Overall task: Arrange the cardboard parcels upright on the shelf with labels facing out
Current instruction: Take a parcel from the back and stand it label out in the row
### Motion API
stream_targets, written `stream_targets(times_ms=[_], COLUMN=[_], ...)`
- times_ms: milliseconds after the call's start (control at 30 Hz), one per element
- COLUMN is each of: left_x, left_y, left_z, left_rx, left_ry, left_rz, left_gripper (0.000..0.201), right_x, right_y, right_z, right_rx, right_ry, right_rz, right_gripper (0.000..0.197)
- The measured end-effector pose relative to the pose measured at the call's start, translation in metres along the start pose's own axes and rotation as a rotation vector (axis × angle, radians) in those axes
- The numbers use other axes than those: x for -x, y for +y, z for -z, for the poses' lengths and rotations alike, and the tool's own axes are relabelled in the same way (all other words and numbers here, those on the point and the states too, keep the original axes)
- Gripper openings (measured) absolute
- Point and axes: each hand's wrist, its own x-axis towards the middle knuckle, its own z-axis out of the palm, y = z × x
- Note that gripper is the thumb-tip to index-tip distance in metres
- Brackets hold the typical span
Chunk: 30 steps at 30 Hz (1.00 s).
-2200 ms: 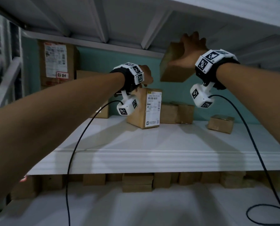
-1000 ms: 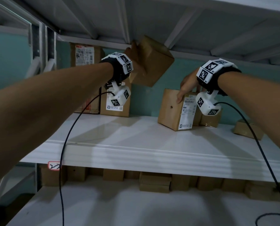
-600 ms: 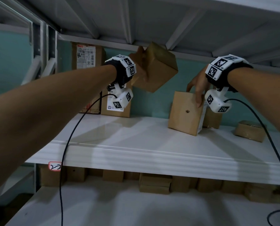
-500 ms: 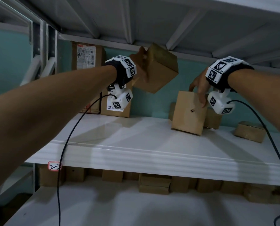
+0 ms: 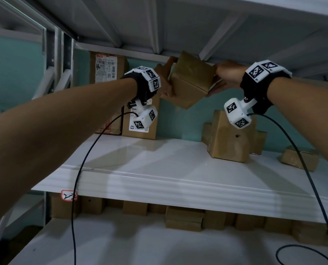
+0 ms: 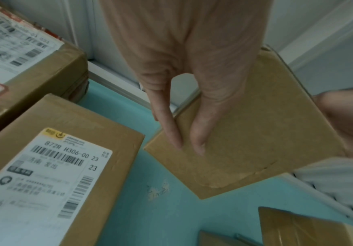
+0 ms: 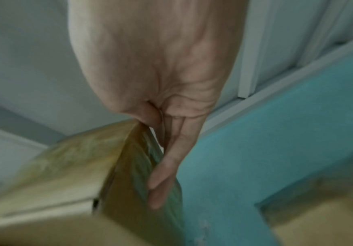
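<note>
A plain brown cardboard parcel [image 5: 191,83] hangs tilted in the air above the white shelf [image 5: 159,161], just under the shelf above. My left hand [image 5: 166,83] grips its left side, with two fingers [image 6: 198,138] lying on one face in the left wrist view. My right hand [image 5: 220,79] holds the parcel's right side. In the right wrist view its thumb and fingers [image 7: 167,166] pinch a corner of the parcel [image 7: 66,174]. No label shows on the held parcel.
Two labelled parcels stand upright at the back left, a tall one [image 5: 105,92] and a shorter one [image 5: 140,119]. A plain parcel [image 5: 228,138] stands mid-right with others behind it. A small one [image 5: 298,157] lies at far right. Several parcels [image 5: 184,219] line the lower shelf.
My right hand turned the parcel on the shelf, let go of it and rose to the raised parcel. My left hand kept that parcel up, and it has tilted slightly.
</note>
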Motion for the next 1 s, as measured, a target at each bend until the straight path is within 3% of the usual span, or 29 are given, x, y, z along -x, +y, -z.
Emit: stream_targets(times_ms=[100, 200, 333, 500, 600, 800, 933, 1000], left_x=[-0.003, -0.002, 0.007, 0.008, 0.008, 0.005, 0.006, 0.006], left_y=[-0.005, -0.004, 0.002, 0.011, 0.014, 0.018, 0.021, 0.022], left_z=[0.001, 0.005, 0.012, 0.009, 0.003, -0.005, -0.005, -0.005], left_rx=[-0.002, 0.09, 0.484, 0.761, 0.768, 0.746, 0.702, 0.679], left_ry=[-0.004, -0.052, -0.103, -0.056, -0.051, -0.033, -0.07, -0.071], left_rz=[-0.01, -0.039, 0.042, 0.115, 0.131, 0.157, 0.127, 0.107], left_gripper=[0.108, 0.099, 0.045, 0.031, 0.042, 0.099, 0.103, 0.108], right_x=[0.009, 0.018, 0.02, 0.021, 0.027, 0.024, 0.025, 0.033], right_y=[0.0, 0.001, 0.007, 0.011, 0.01, 0.018, 0.019, 0.016], right_z=[-0.002, -0.004, -0.01, -0.01, -0.009, -0.009, -0.007, -0.009], right_rx=[-0.144, -0.064, -0.019, 0.029, 0.092, 0.146, 0.159, 0.184], right_ry=[-0.009, -0.148, -0.209, -0.203, -0.155, -0.117, -0.105, -0.117], right_rz=[-0.023, -0.057, -0.058, -0.008, 0.034, 0.023, 0.025, 0.029], right_gripper=[0.039, 0.051, 0.051, 0.039, 0.049, 0.091, 0.083, 0.051])
